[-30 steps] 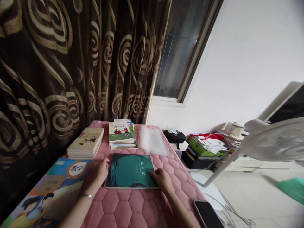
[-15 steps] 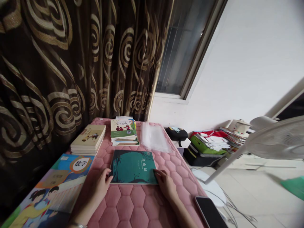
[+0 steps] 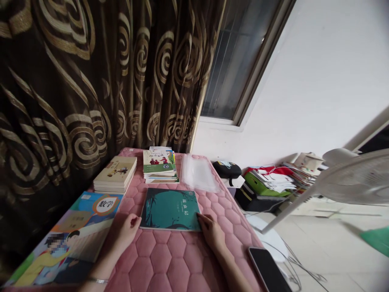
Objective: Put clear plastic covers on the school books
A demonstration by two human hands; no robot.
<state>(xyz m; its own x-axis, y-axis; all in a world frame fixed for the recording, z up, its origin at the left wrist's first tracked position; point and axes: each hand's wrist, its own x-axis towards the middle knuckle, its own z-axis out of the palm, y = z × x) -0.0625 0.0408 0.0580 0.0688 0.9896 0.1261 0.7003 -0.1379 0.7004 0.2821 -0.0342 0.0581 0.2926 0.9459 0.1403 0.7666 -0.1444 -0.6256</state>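
A teal paperback book (image 3: 170,209) with white Chinese lettering lies flat on the pink quilted cover (image 3: 164,259). Beside its lower left corner is my left hand (image 3: 129,229), fingers curled in, with nothing visible in them; whether it touches the book I cannot tell. My right hand (image 3: 211,231) has its fingers bent together on the book's right edge, thumb side towards it. A large colourful maths textbook (image 3: 82,235) lies under and left of my left forearm.
Behind are a stack of beige books (image 3: 117,172), a pile of booklets (image 3: 159,166) and clear plastic sleeves (image 3: 199,174). A phone (image 3: 269,267) lies at the right edge. Beyond that stand a white fan (image 3: 352,182) with cables on the floor, and boxes with papers (image 3: 267,182).
My left fingers have curled in and drawn slightly away from the book's left edge. My right hand keeps to the right edge. The view has shifted a little.
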